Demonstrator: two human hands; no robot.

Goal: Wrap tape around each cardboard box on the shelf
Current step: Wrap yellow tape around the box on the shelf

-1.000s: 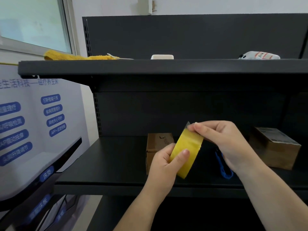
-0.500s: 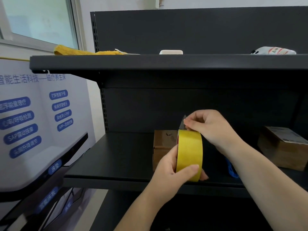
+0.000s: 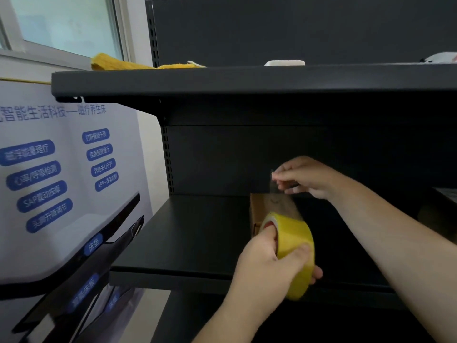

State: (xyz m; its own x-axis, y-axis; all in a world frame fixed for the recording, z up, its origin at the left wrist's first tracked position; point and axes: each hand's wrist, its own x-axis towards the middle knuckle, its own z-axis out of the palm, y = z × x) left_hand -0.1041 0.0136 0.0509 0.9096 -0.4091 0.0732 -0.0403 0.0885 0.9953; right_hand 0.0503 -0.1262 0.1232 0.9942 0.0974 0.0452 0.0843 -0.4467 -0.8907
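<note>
Cardboard box [image 3: 265, 209] is seen on the lower shelf [image 3: 197, 233], standing toward the back, partly hidden behind the tape and the hands. A second box [image 3: 442, 209] is only dimly visible at the far right edge of the same shelf, well apart from the first. The yellow tape roll [image 3: 294, 246] is held in front of the shelf edge by the left hand [image 3: 267, 268]: the thumb is put into the core and the other fingers are curled round the outside. The free end of the tape [image 3: 278, 186] is pinched between thumb and fingertips of the right hand [image 3: 306, 178], and a clear strip is drawn upward from the roll, in front of the first box.

The step in hand is judged to be the pulling out of a length of tape; no tape is yet seen stuck on the box. For the next move, the free end should probably be pressed on one face of the near box, and the roll then carried round it while the strip is kept tight. Care is needed that the loose strip does not fold on itself.
</note>
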